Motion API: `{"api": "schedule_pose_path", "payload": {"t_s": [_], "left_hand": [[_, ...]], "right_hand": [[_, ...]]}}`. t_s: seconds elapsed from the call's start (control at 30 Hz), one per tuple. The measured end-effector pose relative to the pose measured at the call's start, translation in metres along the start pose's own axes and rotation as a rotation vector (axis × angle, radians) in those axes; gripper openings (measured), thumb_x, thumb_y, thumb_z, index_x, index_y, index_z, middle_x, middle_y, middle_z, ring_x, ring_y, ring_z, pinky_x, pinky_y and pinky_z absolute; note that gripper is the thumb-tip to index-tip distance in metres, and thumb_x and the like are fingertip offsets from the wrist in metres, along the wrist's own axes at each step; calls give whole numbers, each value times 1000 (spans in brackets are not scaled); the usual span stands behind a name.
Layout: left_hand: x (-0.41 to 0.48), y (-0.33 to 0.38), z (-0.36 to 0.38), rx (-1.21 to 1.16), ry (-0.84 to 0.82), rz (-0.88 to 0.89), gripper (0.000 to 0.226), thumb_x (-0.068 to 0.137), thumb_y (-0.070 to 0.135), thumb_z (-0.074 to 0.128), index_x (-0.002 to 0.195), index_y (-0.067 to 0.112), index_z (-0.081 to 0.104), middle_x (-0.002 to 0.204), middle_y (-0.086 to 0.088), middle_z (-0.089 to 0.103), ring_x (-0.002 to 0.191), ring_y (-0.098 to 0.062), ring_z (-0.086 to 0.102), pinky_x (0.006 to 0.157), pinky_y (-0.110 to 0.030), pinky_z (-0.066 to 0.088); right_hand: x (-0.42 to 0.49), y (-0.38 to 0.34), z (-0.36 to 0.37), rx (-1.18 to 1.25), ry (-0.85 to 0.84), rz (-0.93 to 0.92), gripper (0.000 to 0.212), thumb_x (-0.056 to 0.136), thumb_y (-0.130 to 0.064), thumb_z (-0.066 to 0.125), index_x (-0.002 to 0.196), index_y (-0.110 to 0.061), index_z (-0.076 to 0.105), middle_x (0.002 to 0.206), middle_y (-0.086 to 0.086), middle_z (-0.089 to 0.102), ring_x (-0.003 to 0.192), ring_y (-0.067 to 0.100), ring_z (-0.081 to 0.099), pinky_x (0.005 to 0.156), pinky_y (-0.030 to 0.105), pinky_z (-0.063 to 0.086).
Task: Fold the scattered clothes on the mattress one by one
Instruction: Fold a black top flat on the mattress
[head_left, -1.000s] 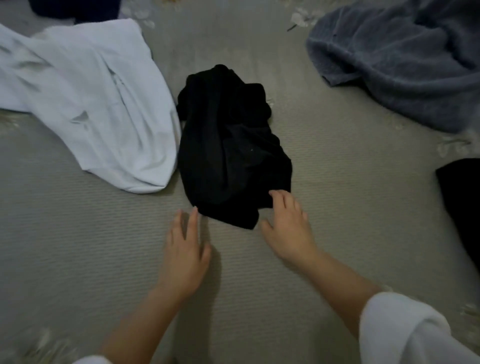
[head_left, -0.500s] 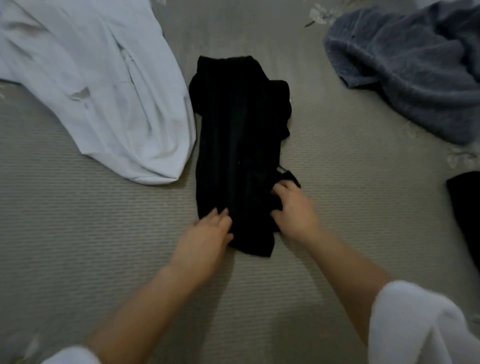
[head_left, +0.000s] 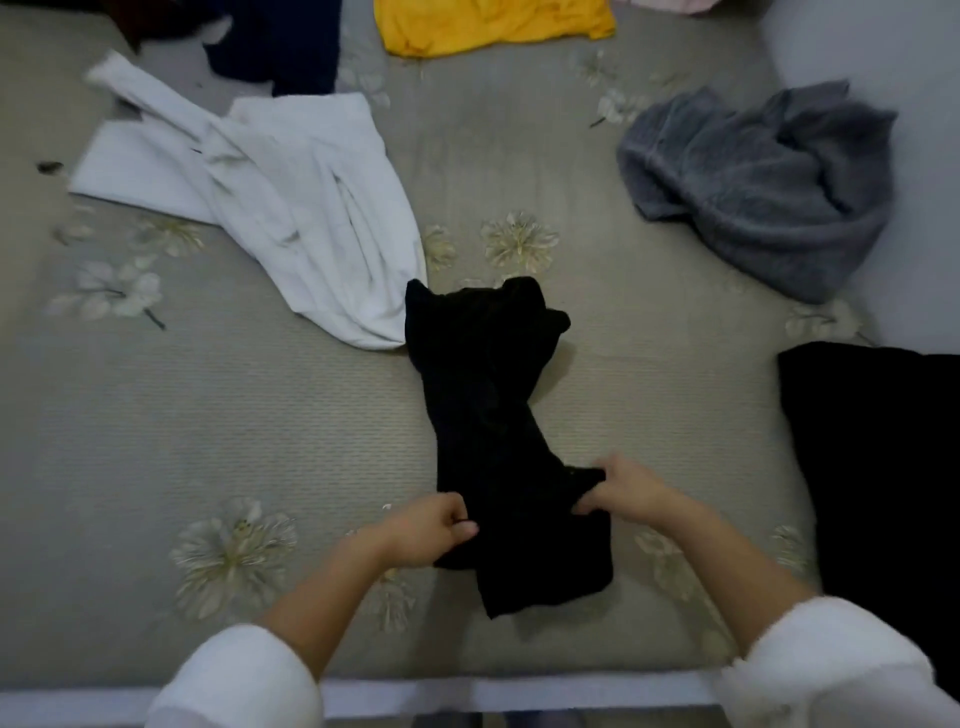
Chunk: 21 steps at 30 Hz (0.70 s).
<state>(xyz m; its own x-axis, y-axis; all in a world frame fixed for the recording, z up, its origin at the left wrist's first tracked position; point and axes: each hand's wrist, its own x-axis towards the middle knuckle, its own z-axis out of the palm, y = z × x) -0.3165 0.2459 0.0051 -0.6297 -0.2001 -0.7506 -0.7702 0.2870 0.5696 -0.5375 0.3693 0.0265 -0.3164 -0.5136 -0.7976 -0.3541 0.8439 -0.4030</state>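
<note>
A black garment (head_left: 488, 405) lies stretched lengthwise down the middle of the grey flowered mattress (head_left: 260, 441), narrow in its middle and wider at both ends. My left hand (head_left: 431, 525) grips its near left edge with curled fingers. My right hand (head_left: 623, 488) pinches a bunched fold on its near right edge. The garment's near end lies between my hands.
A white garment (head_left: 291, 208) lies at the left, touching the black one's far corner. A grey towel (head_left: 769, 187) is crumpled at the right. A yellow cloth (head_left: 493, 23) and a navy cloth (head_left: 280, 47) lie at the back. Another black cloth (head_left: 883, 467) lies at the right edge.
Both hands went from lying open beside the black garment to gripping its near edges. They drew it toward me, and it now lies longer and narrower. The view pulled back.
</note>
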Motion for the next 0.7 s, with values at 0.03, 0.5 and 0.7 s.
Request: {"api": "schedule_pose_path", "payload": {"t_s": [0.03,0.5,0.7], "left_hand": [[-15,8,-8,-88,56,10,18,97,29,51,83,18,47,73,4,50,65,-9,47,62,-24,39],[-194,171,-139,-576,791,610,13,98,16,49,86,15,53,65,7,63,59,-4,55,64,-20,48],[-237,209,-169,-466,893,705,13,99,15,48,88,15,55,64,8,62,60,-2,57,60,-14,49]], "right_hand": [[-19,-5,-17,142,35,-16,15,75,-11,76,71,-16,63,75,3,65,73,13,61,58,15,47],[-216,-117,-191,848,323,-723,9,85,-4,63,81,-10,57,69,1,62,65,13,61,66,26,45],[-251,-149,-219,1008,350,-820,12,89,-4,56,80,-12,59,62,-4,63,59,8,63,57,19,51]]}}
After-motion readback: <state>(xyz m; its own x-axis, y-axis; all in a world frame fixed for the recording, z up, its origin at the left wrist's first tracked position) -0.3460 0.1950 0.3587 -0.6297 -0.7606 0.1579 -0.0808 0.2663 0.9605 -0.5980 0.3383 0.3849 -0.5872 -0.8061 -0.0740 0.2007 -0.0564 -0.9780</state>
